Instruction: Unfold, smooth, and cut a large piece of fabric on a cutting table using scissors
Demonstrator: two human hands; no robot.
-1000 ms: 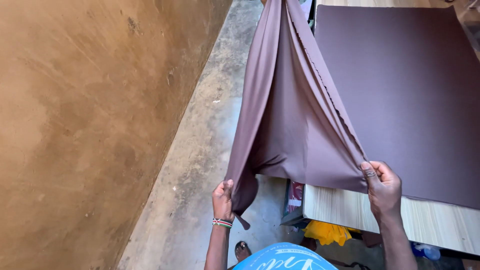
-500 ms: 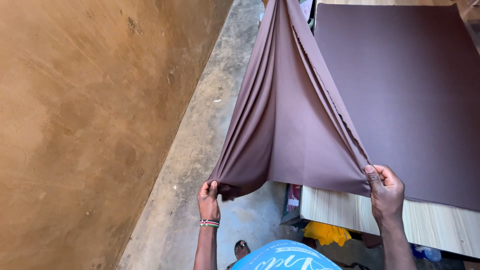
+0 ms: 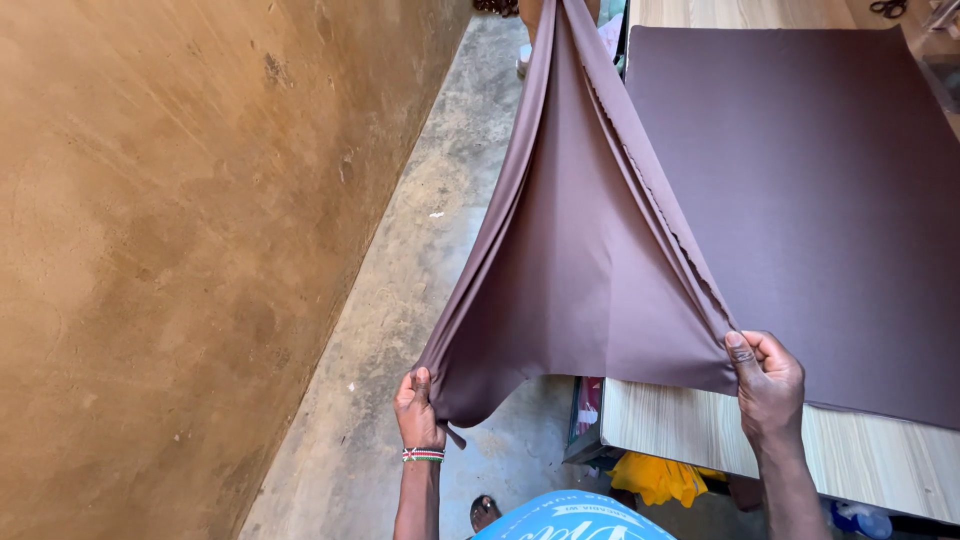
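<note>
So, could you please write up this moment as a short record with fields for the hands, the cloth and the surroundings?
left hand: grips the lower left corner of the brown cloth, beaded bracelet on the wrist
right hand: pinches the cloth's edge at the table's corner
cloth: stretched between both hands, far end held up out of view; part lies flat on the wooden table
left side: ochre wall
floor: concrete
under table: yellow fabric

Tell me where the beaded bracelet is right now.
In the head view, the beaded bracelet sits low and left of centre on the left hand's wrist, just below the brown fabric corner it grips, above the concrete floor.
</note>
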